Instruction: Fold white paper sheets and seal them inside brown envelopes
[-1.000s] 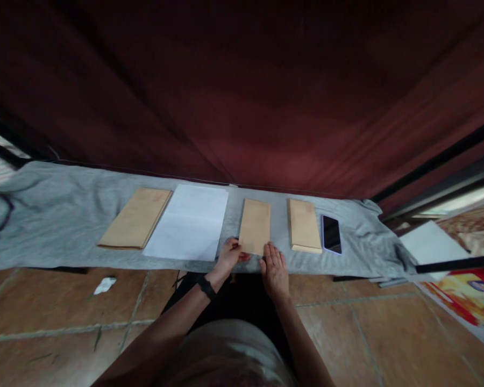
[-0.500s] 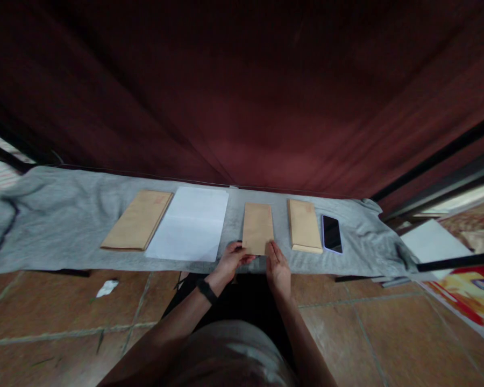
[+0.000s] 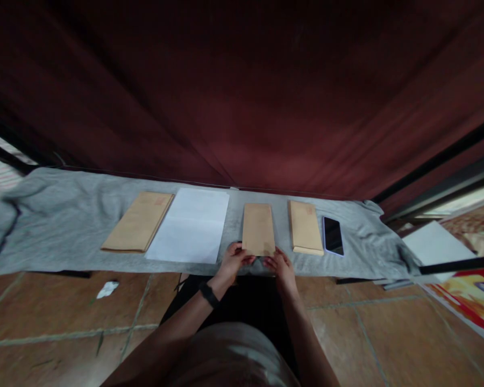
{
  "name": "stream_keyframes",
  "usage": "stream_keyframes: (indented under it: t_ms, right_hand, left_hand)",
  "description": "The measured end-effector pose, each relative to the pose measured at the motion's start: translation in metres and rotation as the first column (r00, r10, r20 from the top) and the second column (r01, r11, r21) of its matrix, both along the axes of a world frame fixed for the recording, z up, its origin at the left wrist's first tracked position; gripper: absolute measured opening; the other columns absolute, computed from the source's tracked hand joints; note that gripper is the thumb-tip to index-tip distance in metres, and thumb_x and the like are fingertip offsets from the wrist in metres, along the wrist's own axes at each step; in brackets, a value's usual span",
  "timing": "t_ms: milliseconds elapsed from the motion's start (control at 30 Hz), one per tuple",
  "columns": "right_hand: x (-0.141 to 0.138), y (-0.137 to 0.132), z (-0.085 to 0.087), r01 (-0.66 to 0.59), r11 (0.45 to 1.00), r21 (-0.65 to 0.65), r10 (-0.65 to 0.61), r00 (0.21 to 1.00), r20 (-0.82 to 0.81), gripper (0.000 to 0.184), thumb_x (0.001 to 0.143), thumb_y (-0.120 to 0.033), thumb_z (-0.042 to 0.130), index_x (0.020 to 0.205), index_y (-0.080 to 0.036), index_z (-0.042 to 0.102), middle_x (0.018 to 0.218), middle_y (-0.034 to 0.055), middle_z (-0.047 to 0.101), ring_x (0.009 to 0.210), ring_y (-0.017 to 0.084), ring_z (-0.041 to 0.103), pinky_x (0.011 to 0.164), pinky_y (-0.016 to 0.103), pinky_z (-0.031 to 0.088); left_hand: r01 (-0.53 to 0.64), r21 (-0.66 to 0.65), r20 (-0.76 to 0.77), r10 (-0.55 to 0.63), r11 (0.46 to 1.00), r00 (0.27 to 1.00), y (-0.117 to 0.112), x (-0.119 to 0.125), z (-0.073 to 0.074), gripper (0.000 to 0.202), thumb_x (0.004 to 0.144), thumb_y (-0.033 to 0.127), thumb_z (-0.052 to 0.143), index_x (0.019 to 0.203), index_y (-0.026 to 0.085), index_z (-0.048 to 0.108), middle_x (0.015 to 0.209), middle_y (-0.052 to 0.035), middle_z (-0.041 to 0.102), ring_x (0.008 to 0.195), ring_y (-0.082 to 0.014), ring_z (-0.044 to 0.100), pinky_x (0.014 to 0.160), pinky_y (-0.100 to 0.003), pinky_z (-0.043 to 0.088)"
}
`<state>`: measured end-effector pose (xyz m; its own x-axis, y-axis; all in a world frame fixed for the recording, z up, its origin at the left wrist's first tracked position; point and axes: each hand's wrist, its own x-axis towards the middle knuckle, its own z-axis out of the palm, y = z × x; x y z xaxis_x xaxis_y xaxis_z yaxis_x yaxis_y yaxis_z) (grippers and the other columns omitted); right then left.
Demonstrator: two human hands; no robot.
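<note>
A brown paper envelope lies in front of me, its near edge between my two hands. My left hand, with a black band on the wrist, grips its near left corner between thumb and fingers. At the near right corner, my right hand pinches the envelope, fingers curled under the edge. White paper sheets lie to the left. Farther left rests a pile of brown envelopes. Another brown envelope stack sits right of my hands.
A phone with a purple edge lies at the right on the grey cloth covering the narrow table. A dark red curtain hangs behind. On the tiled floor are a crumpled white scrap and a red-yellow printed box.
My right hand has shifted from flat along the envelope's right side down to its near right corner, where its fingers now curl. My left hand stays at the left corner.
</note>
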<state>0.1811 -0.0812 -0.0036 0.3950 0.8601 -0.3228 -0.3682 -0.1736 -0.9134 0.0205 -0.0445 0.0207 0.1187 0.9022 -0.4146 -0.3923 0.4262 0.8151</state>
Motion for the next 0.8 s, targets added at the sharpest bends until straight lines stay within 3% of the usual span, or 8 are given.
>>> stream_keyframes:
  t_ms: [167,233,267,367,467,533,700,800]
  right_hand:
    - [-0.007,0.006,0.002,0.022,0.995,-0.102,-0.024,0.999,-0.025,0.057,0.05,-0.045,0.085,0.097,-0.019,0.064,0.067,-0.0014,0.07,0.055,0.017,0.067,0.052,0.03,0.059]
    - [-0.007,0.008,0.002,0.009,0.994,-0.107,-0.008,1.0,0.004,0.056,0.052,-0.045,0.084,0.097,-0.019,0.063,0.064,-0.002,0.07,0.053,0.017,0.067,0.05,0.028,0.058]
    - [-0.006,0.008,0.003,-0.001,0.994,-0.108,0.003,1.0,0.019,0.055,0.054,-0.046,0.083,0.097,-0.019,0.063,0.063,-0.002,0.07,0.052,0.017,0.066,0.049,0.028,0.057]
    - [-0.005,0.009,0.004,-0.047,0.99,-0.13,0.056,0.997,0.062,0.053,0.059,-0.046,0.079,0.101,-0.02,0.061,0.062,-0.0018,0.07,0.05,0.017,0.066,0.047,0.027,0.055]
    - [-0.002,0.009,0.005,-0.101,0.983,-0.156,0.12,0.986,0.115,0.055,0.064,-0.045,0.076,0.108,-0.019,0.058,0.062,-0.0023,0.07,0.048,0.016,0.064,0.046,0.027,0.054]
    - [0.0,0.009,0.005,-0.131,0.978,-0.164,0.159,0.972,0.172,0.054,0.068,-0.045,0.073,0.112,-0.018,0.057,0.062,-0.0029,0.069,0.047,0.015,0.062,0.047,0.028,0.054]
    - [0.007,0.002,0.006,-0.171,0.971,-0.169,0.229,0.871,0.435,0.05,0.083,-0.047,0.059,0.121,-0.015,0.057,0.062,-0.0019,0.065,0.052,0.017,0.062,0.052,0.029,0.053]
    - [0.009,-0.006,0.009,-0.14,0.971,-0.194,0.239,0.641,0.73,0.046,0.092,-0.043,0.05,0.125,-0.013,0.059,0.071,0.0046,0.069,0.062,0.02,0.065,0.06,0.03,0.052]
  left_hand:
    - [0.042,0.054,-0.336,-0.021,0.998,0.942,0.001,-0.017,0.001,0.025,0.08,0.034,0.072,0.097,0.021,0.059,0.061,0.0039,0.063,0.054,-0.0178,0.066,0.058,-0.028,0.052]
    - [0.087,0.167,-0.56,0.022,0.982,0.828,-0.001,-0.025,0.003,0.019,0.084,0.031,0.068,0.099,0.022,0.062,0.06,0.0033,0.06,0.06,-0.0205,0.067,0.063,-0.029,0.051]
    - [0.153,0.238,-0.684,0.054,0.959,0.728,-0.002,-0.027,0.005,0.015,0.088,0.03,0.065,0.1,0.023,0.063,0.064,0.0009,0.063,0.067,-0.0223,0.07,0.068,-0.03,0.052]
    - [0.479,0.37,-0.889,0.153,0.796,0.432,-0.003,-0.024,0.011,0.022,0.097,0.025,0.049,0.11,0.022,0.066,0.094,-0.0088,0.073,0.096,-0.0262,0.07,0.089,-0.036,0.051]
    - [0.751,0.397,-0.918,0.241,0.528,0.316,0.002,-0.011,0.01,0.038,0.1,0.022,0.041,0.134,0.019,0.057,0.139,-0.0114,0.06,0.131,-0.0258,0.054,0.11,-0.041,0.041]
    - [0.842,0.35,-0.925,0.294,0.41,0.241,0.008,-0.002,0.005,0.044,0.102,0.025,0.04,0.145,0.019,0.047,0.156,-0.0094,0.044,0.146,-0.0252,0.037,0.119,-0.044,0.032]
    - [0.906,0.209,-0.934,0.349,0.367,0.074,0.014,0.004,-0.009,0.048,0.105,0.038,0.037,0.149,0.022,0.043,0.162,-0.0077,0.036,0.151,-0.025,0.026,0.123,-0.046,0.023]
    - [0.914,0.195,-0.928,0.368,0.355,0.055,0.012,0.002,-0.011,0.047,0.105,0.039,0.035,0.15,0.024,0.043,0.162,-0.0073,0.035,0.152,-0.0238,0.024,0.124,-0.046,0.02]
